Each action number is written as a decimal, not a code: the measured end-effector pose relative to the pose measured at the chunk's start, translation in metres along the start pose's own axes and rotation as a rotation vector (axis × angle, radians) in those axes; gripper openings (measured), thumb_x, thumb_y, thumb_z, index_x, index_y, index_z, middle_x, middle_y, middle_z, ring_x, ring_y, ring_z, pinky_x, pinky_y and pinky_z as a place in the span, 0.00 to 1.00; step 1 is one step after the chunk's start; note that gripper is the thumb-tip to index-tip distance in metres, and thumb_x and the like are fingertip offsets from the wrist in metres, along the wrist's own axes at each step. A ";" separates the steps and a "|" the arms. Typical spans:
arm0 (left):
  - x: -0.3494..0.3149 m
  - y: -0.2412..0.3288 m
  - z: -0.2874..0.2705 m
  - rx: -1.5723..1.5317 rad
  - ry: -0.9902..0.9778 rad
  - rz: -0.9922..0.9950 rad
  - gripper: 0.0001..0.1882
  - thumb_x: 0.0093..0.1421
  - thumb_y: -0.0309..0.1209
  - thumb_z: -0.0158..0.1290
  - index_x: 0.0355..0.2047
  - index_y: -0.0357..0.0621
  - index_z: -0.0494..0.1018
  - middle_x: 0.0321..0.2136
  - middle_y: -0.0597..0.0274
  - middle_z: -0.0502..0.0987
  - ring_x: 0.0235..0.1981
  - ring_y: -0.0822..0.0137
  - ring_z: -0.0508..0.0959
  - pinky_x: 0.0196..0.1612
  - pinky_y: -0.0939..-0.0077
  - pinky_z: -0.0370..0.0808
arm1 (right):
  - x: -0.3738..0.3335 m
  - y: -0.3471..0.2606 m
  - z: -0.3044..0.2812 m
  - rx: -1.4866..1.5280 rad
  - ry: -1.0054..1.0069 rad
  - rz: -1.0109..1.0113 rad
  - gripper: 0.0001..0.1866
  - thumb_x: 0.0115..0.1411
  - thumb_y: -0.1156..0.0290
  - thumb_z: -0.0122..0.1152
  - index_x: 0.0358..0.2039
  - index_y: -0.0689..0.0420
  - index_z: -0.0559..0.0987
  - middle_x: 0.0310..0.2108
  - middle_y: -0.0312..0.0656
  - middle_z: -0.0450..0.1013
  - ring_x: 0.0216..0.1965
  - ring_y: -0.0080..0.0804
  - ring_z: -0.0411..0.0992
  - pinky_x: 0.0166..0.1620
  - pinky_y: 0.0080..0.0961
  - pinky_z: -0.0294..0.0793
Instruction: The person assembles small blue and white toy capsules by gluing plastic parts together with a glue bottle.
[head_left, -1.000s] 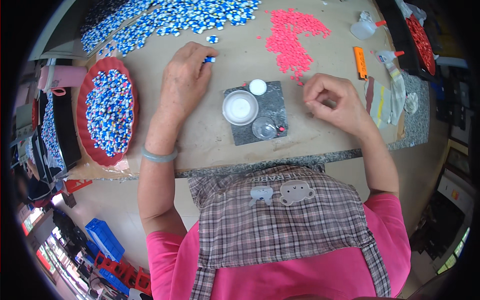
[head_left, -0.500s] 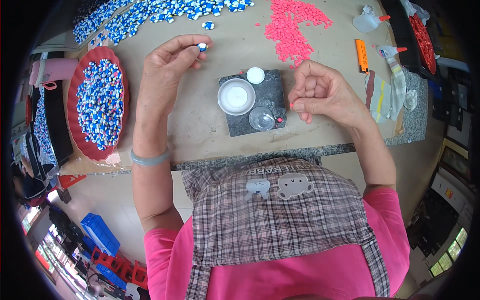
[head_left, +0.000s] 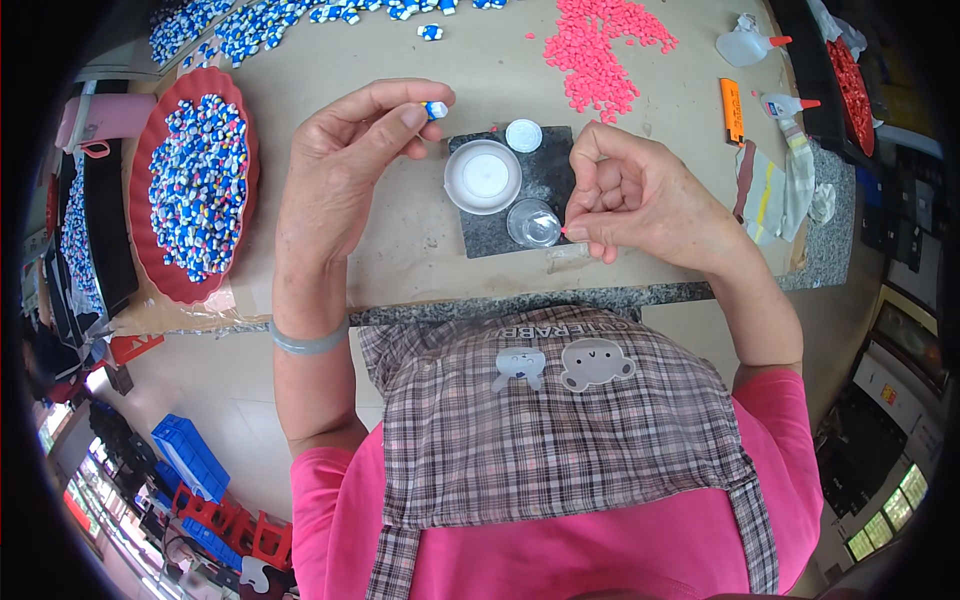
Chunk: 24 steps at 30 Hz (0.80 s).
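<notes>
Between thumb and forefinger, my left hand (head_left: 350, 150) pinches a small blue-and-white piece (head_left: 434, 110) with a touch of yellow. It is held above the table, left of a dark stone slab (head_left: 484, 240). My right hand (head_left: 640, 200) is closed, its thumb and fingertip pinching a tiny pink piece (head_left: 564, 231) at the slab's right edge. Close beside that piece stands a small clear cup (head_left: 533, 224). On the slab are also a round white dish (head_left: 484, 177) and a small white cap-like disc (head_left: 523, 136).
A red scalloped tray (head_left: 143, 210) full of blue-and-white pieces lies at left. More such pieces (head_left: 240, 40) spread along the far left. A pink pile (head_left: 600, 65) lies at the far side. Two glue bottles (head_left: 745, 47), an orange box (head_left: 733, 112) and a cloth (head_left: 765, 190) are at right.
My left hand has moved slightly right with the blue-and-white piece. My right hand has come left and lower, bringing its fingertips beside the clear cup. The view has shifted a little.
</notes>
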<state>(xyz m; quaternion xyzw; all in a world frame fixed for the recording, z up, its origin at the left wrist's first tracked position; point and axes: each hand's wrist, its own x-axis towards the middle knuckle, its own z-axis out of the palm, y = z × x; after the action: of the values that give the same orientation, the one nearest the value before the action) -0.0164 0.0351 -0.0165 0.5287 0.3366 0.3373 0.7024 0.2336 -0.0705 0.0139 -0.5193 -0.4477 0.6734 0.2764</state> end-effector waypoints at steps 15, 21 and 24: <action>-0.020 0.011 0.028 -0.011 -0.030 0.015 0.12 0.60 0.18 0.57 0.45 0.30 0.76 0.35 0.58 0.81 0.37 0.75 0.79 0.41 0.83 0.76 | -0.009 -0.018 0.015 -0.214 0.098 -0.087 0.15 0.56 0.84 0.64 0.32 0.57 0.65 0.24 0.37 0.73 0.24 0.17 0.72 0.28 0.16 0.73; -0.023 0.006 0.049 -0.081 -0.076 0.075 0.13 0.58 0.15 0.57 0.44 0.29 0.76 0.40 0.59 0.79 0.41 0.73 0.79 0.46 0.81 0.77 | -0.005 -0.025 0.017 0.096 0.171 -0.239 0.14 0.57 0.82 0.64 0.32 0.56 0.65 0.26 0.37 0.75 0.25 0.18 0.73 0.28 0.16 0.75; -0.025 0.009 0.055 -0.033 -0.078 0.016 0.12 0.58 0.15 0.57 0.43 0.29 0.76 0.40 0.59 0.78 0.40 0.72 0.79 0.46 0.79 0.78 | -0.001 -0.025 0.017 0.115 0.206 -0.287 0.15 0.57 0.82 0.65 0.32 0.56 0.65 0.27 0.38 0.75 0.25 0.18 0.74 0.28 0.16 0.76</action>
<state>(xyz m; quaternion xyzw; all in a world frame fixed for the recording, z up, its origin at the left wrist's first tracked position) 0.0140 -0.0122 0.0072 0.5326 0.2989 0.3276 0.7209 0.2153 -0.0662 0.0375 -0.4995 -0.4473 0.5947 0.4435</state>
